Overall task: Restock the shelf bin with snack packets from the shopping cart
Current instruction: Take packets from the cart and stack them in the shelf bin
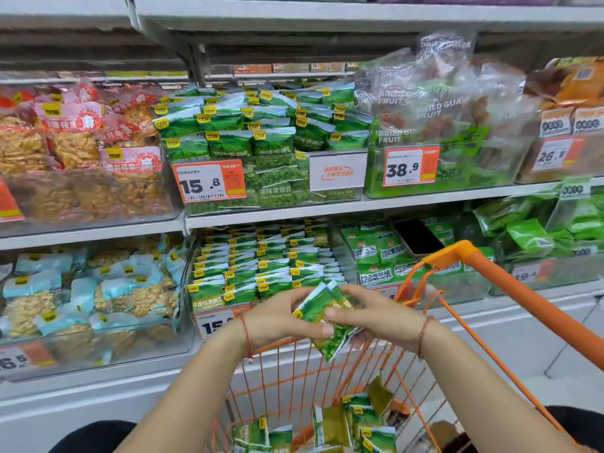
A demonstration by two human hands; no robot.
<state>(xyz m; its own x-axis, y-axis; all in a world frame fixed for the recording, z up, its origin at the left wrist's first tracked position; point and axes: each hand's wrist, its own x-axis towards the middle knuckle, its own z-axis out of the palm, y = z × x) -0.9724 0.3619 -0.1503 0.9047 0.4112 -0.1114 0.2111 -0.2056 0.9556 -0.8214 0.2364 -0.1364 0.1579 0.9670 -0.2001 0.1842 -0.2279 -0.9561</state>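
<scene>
Both hands hold a small stack of green pea snack packets (322, 317) over the orange shopping cart (510, 282). My left hand (281, 317) grips the stack from the left, thumb on its front. My right hand (376, 313) pinches it from the right. Several more green packets (356, 420) lie in the bottom of the cart. Just behind my hands is the lower shelf bin (261, 263), packed with rows of the same green packets. An upper shelf bin (261, 132) with a 15.8 price tag holds a similar pile.
Clear bins of peanut snacks (98, 299) and fried snacks (75, 148) stand to the left. Dried guava bags (441, 109) and other green packets (379, 253) fill bins to the right. A dark phone-like slab (416, 238) lies on the right lower bin.
</scene>
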